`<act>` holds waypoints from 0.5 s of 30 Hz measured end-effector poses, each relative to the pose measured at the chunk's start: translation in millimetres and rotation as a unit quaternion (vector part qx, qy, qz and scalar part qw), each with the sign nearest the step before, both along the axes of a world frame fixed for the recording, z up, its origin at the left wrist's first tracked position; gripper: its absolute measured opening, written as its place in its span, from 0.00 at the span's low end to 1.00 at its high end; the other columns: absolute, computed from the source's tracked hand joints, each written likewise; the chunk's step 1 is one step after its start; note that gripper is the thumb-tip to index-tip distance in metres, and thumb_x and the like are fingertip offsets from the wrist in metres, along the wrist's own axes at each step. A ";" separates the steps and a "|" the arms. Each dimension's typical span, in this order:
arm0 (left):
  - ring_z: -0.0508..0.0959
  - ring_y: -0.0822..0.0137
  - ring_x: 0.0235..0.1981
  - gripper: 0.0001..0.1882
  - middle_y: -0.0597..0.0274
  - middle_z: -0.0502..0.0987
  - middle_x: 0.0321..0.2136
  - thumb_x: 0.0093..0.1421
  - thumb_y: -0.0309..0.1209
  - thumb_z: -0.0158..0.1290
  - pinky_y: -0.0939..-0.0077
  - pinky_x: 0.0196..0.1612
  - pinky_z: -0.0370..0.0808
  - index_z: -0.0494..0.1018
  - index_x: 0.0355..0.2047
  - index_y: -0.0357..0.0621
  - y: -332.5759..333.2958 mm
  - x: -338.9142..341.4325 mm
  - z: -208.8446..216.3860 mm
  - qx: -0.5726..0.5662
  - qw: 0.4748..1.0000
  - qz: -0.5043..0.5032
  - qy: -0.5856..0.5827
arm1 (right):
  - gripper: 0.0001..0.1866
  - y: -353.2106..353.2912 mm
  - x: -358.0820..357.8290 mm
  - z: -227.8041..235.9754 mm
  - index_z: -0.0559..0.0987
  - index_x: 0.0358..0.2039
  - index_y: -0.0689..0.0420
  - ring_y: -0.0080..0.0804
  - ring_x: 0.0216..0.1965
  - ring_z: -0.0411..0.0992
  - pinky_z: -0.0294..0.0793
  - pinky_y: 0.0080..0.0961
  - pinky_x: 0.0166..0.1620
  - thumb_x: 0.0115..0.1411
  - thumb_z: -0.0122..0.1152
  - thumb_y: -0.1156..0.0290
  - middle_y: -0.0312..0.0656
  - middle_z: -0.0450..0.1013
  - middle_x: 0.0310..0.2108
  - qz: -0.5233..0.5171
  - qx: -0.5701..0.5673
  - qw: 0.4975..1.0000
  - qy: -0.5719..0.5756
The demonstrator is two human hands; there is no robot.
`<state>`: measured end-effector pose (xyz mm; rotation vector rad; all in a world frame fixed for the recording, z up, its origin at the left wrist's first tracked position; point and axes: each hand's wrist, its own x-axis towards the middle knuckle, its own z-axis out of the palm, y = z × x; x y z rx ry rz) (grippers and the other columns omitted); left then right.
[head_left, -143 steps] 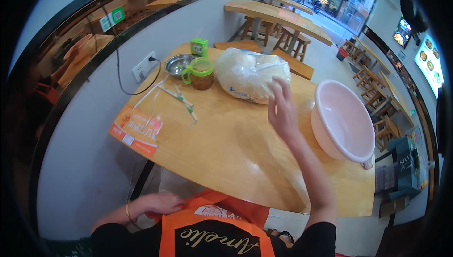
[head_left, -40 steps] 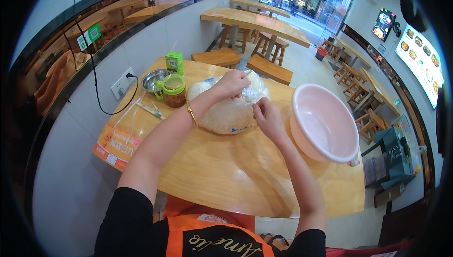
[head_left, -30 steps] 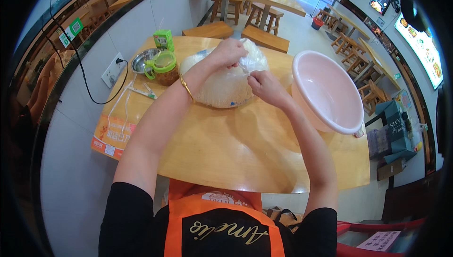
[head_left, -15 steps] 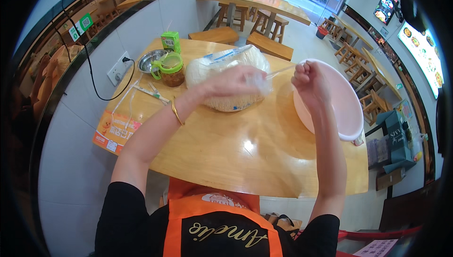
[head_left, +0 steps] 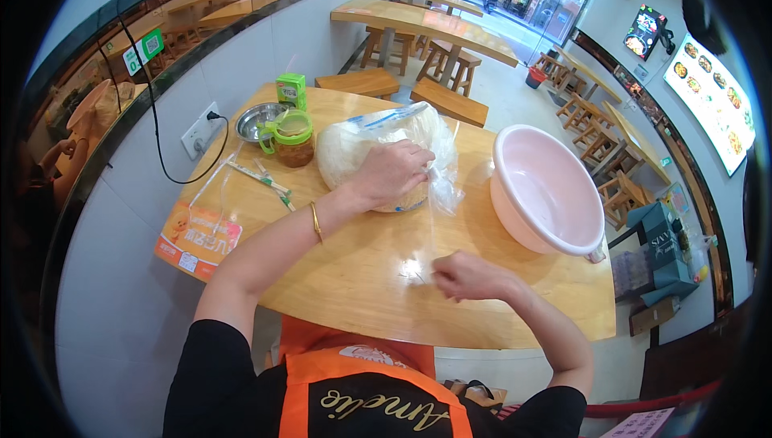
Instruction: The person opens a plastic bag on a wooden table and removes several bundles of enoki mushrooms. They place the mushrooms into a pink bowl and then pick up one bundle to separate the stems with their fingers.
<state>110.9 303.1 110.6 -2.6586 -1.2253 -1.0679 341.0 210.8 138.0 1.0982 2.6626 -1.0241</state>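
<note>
A big clear plastic bag (head_left: 342,149) with pale contents, which I cannot identify for certain, sits on the wooden table (head_left: 354,277). My left hand (head_left: 392,171) is closed around the bag's gathered neck, whose loose end hangs out on the right. Nearer to me, my right hand (head_left: 470,276) is closed low over the table. A thin pale string (head_left: 434,233) runs faintly from the bag's neck toward its fingers, which seem to pinch its end. To the right, a pink basin (head_left: 515,217) stands tilted.
Left of the bag are a green-lidded jar (head_left: 293,151), a metal bowl (head_left: 251,123), a green box (head_left: 292,89) and wrapped chopsticks (head_left: 261,178). An orange card (head_left: 193,239) lies at the left edge. Stools (head_left: 362,83) stand beyond.
My right hand has come down and toward me from beside the basin, drawing the string. My left hand has shifted slightly left and down on the bag's neck.
</note>
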 end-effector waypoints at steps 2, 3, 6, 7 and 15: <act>0.79 0.58 0.40 0.20 0.60 0.81 0.38 0.55 0.32 0.58 0.63 0.43 0.77 0.75 0.49 0.49 0.4 3.4 2.4 -0.032 0.999 0.008 -0.031 | 0.11 6.6 25.6 -3.3 0.76 0.25 0.65 0.53 0.24 0.74 0.73 0.45 0.30 0.58 0.54 0.70 0.58 0.74 0.23 -0.079 0.170 0.978 -0.094; 0.78 0.58 0.39 0.19 0.61 0.80 0.37 0.55 0.32 0.58 0.63 0.43 0.76 0.76 0.48 0.50 0.1 4.3 4.5 -0.049 0.998 0.004 -0.049 | 0.11 8.4 37.0 -1.4 0.77 0.25 0.65 0.56 0.26 0.74 0.72 0.47 0.32 0.58 0.55 0.69 0.60 0.74 0.25 -0.153 0.234 0.942 -0.186; 0.78 0.58 0.41 0.15 0.60 0.79 0.34 0.56 0.31 0.56 0.60 0.44 0.76 0.77 0.44 0.50 -2.4 4.2 13.0 -0.043 0.998 -0.026 -0.048 | 0.09 5.4 59.3 14.9 0.77 0.25 0.64 0.47 0.28 0.77 0.74 0.42 0.33 0.58 0.54 0.72 0.54 0.76 0.25 -0.277 0.225 0.927 0.113; 0.78 0.57 0.41 0.14 0.60 0.79 0.35 0.55 0.31 0.56 0.61 0.44 0.75 0.77 0.44 0.49 -4.3 5.0 15.6 -0.023 0.998 -0.028 -0.049 | 0.09 2.5 62.3 22.0 0.77 0.25 0.64 0.44 0.29 0.78 0.74 0.40 0.34 0.59 0.54 0.73 0.52 0.77 0.26 -0.294 0.183 0.919 0.189; 0.78 0.63 0.38 0.06 0.58 0.78 0.34 0.57 0.26 0.55 0.70 0.43 0.75 0.74 0.34 0.40 15.4 8.3 39.2 -0.155 0.983 -0.095 -0.026 | 0.13 5.5 11.9 -9.1 0.75 0.31 0.65 0.37 0.29 0.80 0.75 0.28 0.36 0.66 0.45 0.70 0.48 0.78 0.33 -0.196 -0.235 0.827 0.471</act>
